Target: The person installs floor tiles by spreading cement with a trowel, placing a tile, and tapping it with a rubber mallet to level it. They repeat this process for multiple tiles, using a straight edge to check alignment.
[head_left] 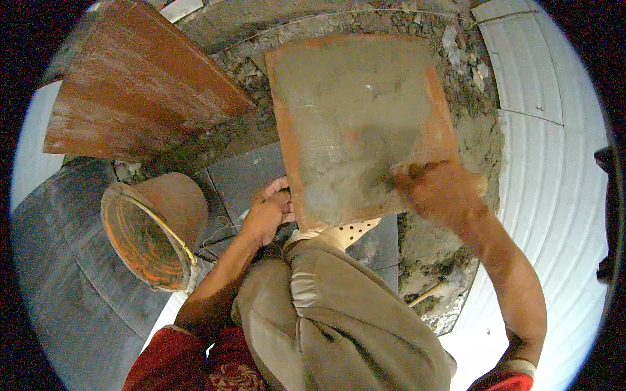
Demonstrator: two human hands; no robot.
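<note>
A large square tile (pixel 433 124) lies with its orange-brown back up in front of my knees. Grey mortar (pixel 352 98) coats most of it, leaving bare orange along the edges. My left hand (pixel 266 210) has its fingers curled at the tile's lower left edge. On the tile's lower right, my right hand (pixel 440 195) is closed around a tool, apparently a trowel; a pale handle end (pixel 482 185) sticks out past the hand. Its blade is hard to make out against the mortar. A pale sandal with dark holes (pixel 355 232) shows under the tile's near edge.
An orange-stained bucket (pixel 153 228) lies tipped at the left, its mouth toward me. Behind it leans a reddish-brown slab (pixel 143 85). Dark floor tiles (pixel 72 228) spread at the left. Rough mortar and rubble (pixel 479 140) border the pale ribbed panels (pixel 535 156) at the right.
</note>
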